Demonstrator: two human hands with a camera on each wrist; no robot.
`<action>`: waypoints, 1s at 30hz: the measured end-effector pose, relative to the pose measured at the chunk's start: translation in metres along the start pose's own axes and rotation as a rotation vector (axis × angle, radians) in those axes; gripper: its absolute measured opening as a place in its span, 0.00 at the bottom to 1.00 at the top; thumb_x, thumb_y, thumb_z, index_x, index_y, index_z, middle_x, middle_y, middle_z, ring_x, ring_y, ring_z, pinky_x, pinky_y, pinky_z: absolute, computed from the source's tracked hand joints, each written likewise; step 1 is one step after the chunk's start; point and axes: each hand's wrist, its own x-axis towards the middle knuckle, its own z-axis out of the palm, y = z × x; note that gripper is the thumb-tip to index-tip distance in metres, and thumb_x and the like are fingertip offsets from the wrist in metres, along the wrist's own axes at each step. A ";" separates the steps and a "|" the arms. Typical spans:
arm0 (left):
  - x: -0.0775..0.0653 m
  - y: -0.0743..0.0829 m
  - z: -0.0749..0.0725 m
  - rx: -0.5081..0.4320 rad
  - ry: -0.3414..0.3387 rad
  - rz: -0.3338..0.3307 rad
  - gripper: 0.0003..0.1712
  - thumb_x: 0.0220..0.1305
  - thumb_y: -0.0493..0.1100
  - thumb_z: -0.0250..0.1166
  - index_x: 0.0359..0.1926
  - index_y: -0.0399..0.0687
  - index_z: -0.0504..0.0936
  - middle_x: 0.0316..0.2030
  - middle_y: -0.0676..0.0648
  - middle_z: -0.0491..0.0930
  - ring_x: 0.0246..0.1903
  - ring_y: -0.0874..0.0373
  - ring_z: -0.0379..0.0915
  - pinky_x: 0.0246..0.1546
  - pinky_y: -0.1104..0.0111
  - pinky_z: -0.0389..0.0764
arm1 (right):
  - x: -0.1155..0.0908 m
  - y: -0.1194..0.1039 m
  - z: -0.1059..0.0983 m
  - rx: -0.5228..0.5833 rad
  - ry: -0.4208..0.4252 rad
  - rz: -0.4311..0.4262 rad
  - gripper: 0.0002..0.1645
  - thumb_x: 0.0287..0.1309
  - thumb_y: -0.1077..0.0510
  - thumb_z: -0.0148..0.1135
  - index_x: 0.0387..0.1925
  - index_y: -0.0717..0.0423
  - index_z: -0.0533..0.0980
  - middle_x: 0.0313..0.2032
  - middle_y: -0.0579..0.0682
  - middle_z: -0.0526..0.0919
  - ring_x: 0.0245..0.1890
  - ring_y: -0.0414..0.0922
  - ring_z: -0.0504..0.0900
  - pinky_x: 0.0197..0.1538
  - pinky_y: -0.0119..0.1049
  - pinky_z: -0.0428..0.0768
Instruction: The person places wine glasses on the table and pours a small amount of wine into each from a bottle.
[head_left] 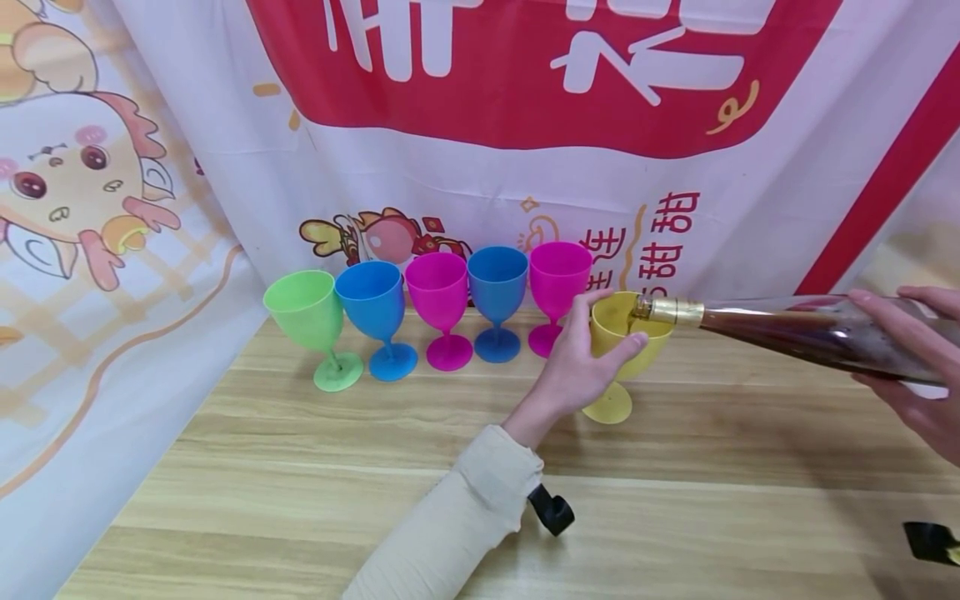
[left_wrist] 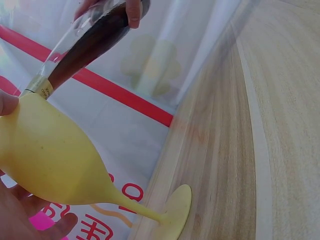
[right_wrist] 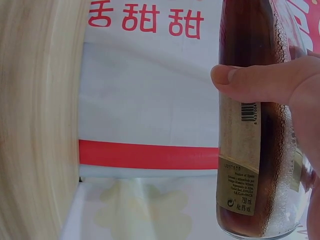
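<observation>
My left hand grips the bowl of a yellow goblet, thumb on the near side and fingers behind it. The goblet leans a little, its foot right at the tabletop. Over its rim lies the gold-collared neck of a clear glass wine bottle, tipped almost level, and dark liquid runs from the mouth into the bowl. My right hand holds the bottle around its body near the base. A paper label with a barcode shows below the right thumb in the right wrist view; foam lines the glass.
Left of the yellow goblet stands a row of goblets: green, blue, magenta, blue and magenta. They stand along the back of the wooden table, close to a printed cloth.
</observation>
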 end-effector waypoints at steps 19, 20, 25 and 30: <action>0.000 0.000 -0.001 -0.019 -0.004 0.019 0.38 0.71 0.59 0.67 0.75 0.69 0.59 0.67 0.54 0.71 0.59 0.66 0.72 0.56 0.71 0.82 | -0.001 -0.002 -0.002 -0.022 -0.020 0.006 0.53 0.70 0.18 0.19 0.81 0.39 0.64 0.71 0.73 0.65 0.72 0.71 0.61 0.86 0.55 0.52; 0.000 0.000 -0.001 -0.019 -0.004 0.018 0.38 0.71 0.59 0.67 0.75 0.69 0.59 0.67 0.54 0.71 0.59 0.66 0.72 0.56 0.71 0.82 | -0.001 -0.002 -0.001 -0.022 -0.020 0.006 0.53 0.70 0.18 0.19 0.81 0.39 0.64 0.71 0.73 0.65 0.72 0.71 0.61 0.86 0.54 0.52; 0.000 0.000 -0.001 -0.015 -0.002 0.016 0.38 0.71 0.60 0.67 0.75 0.70 0.59 0.67 0.54 0.70 0.60 0.66 0.72 0.56 0.71 0.81 | -0.001 -0.003 -0.001 -0.019 -0.021 0.017 0.54 0.69 0.18 0.19 0.81 0.38 0.63 0.70 0.73 0.65 0.72 0.71 0.61 0.86 0.55 0.52; 0.000 -0.001 -0.001 -0.014 -0.004 0.016 0.39 0.71 0.60 0.67 0.76 0.70 0.58 0.68 0.54 0.70 0.60 0.66 0.71 0.57 0.70 0.81 | -0.002 -0.004 -0.001 -0.017 -0.024 0.028 0.54 0.68 0.17 0.19 0.81 0.38 0.63 0.70 0.74 0.65 0.72 0.71 0.61 0.86 0.55 0.53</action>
